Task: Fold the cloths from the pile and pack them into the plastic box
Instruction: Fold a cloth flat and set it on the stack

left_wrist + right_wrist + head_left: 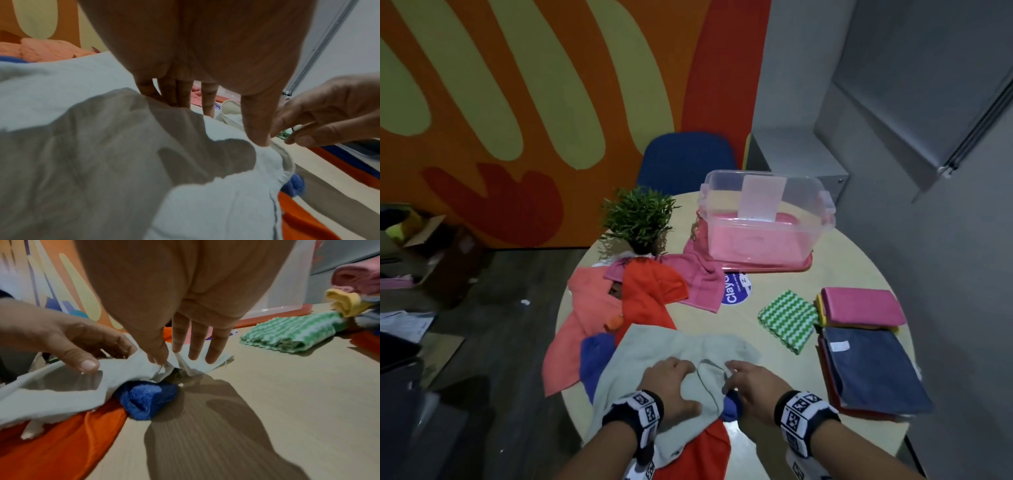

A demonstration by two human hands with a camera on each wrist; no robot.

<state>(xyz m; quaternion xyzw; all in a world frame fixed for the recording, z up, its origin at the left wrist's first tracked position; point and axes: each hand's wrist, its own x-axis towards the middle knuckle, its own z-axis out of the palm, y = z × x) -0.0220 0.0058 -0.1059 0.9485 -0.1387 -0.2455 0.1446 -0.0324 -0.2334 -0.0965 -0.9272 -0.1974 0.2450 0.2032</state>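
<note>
Fingers [158, 356] of right hand [755, 385] pinch grey cloth [674, 346] edge; left hand [671, 382] flat, pressing it on bench [859, 274]. Folded stacks [866, 342] wait right, unpacked. Plastic box [767, 219] holds pink cloth. Loose pile [619, 308] remains: roughly midway.

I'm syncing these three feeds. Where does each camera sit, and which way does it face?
Head: on the head, looking down at the table; both hands show.
Left wrist: along the left hand onto the grey cloth.
Right wrist: along the right hand toward the green cloth.
All share the grey cloth; each wrist view also shows the other hand.
</note>
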